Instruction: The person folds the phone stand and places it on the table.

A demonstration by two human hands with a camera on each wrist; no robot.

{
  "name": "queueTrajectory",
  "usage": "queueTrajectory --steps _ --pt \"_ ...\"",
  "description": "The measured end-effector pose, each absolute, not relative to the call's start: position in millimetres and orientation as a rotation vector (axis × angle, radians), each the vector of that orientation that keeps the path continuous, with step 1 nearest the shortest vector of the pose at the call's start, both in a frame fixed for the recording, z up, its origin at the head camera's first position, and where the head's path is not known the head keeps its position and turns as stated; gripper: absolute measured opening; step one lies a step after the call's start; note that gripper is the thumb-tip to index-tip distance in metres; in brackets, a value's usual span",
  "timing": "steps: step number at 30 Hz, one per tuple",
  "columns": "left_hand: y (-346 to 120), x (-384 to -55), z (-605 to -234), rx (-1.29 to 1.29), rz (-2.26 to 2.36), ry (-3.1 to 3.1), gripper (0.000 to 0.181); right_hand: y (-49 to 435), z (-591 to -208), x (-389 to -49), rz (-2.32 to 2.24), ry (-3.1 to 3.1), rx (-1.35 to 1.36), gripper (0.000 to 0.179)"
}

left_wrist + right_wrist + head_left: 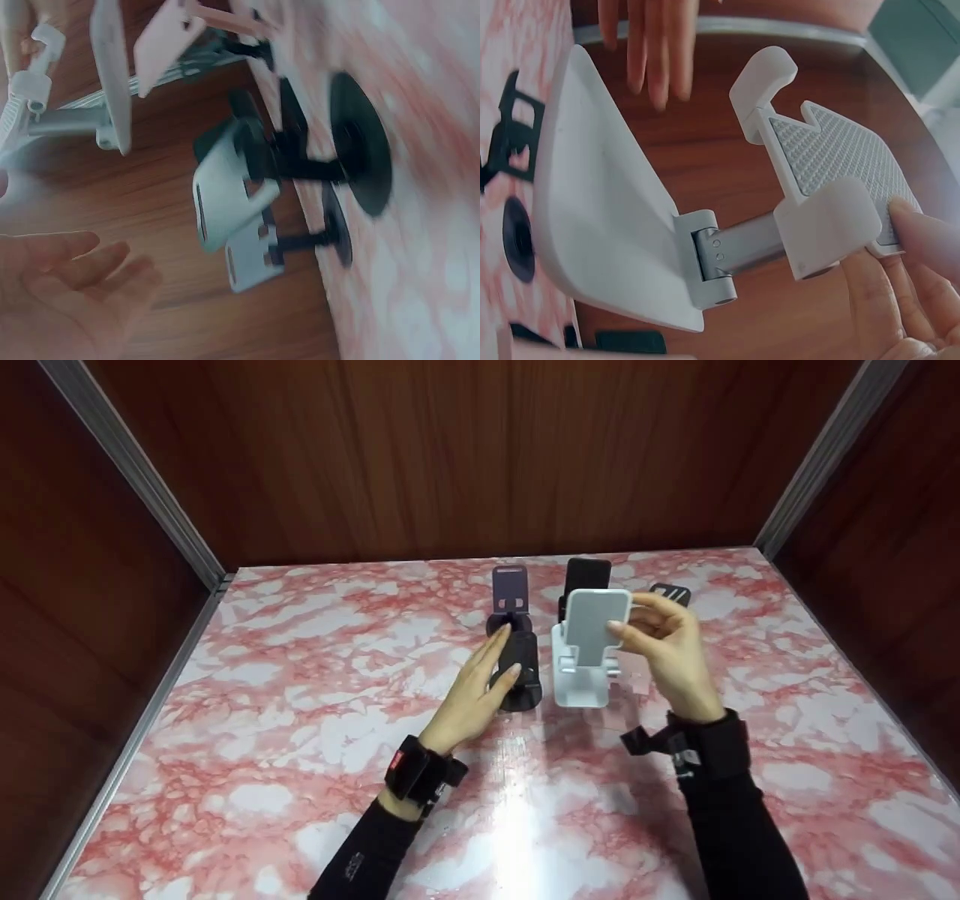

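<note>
A white phone stand with a grey pad is held up in front of me. My right hand pinches its upper plate at the right edge, thumb on the padded face and fingers behind, as the right wrist view also shows. The stand's flat base hangs at a tilt, joined to the plate by a hinged silver neck. My left hand is beside a black phone stand with a round base. Its fingers are extended and hold nothing in the left wrist view, overlapping the black stand in the head view.
Behind these stand a purple phone stand, another black phone stand and, farther right, a dark slotted stand. The red-and-white marbled table is enclosed by brown wood-look panels with metal edge strips.
</note>
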State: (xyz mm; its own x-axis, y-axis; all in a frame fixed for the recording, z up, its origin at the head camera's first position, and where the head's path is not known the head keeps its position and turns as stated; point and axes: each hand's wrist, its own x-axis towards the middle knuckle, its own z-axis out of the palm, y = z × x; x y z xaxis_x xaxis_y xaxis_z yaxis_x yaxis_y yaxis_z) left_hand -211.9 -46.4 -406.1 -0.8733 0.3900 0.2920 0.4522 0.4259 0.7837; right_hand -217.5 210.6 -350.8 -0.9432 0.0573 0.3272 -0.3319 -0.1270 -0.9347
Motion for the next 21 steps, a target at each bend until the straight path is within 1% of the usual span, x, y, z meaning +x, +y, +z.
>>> queueTrajectory --steps 6,12,16,21 --pt "-42.5 -217.7 -410.4 -0.764 -1.923 -2.553 0.068 189.3 -350.9 -221.9 2.152 -1.923 0.333 0.03" --pt "-38.7 -223.3 -418.1 -0.587 -2.516 -2.365 0.064 176.9 -352.5 -223.8 2.179 -1.947 0.354 0.032" --pt "-38.5 -226.6 -422.2 -0.502 -2.645 -2.3 0.064 172.6 -353.7 -224.3 2.197 -1.958 0.395 0.032" --pt "-37.7 -230.3 -425.8 -0.516 -2.57 -2.328 0.059 169.0 -355.5 -225.2 2.221 -1.949 0.441 0.032"
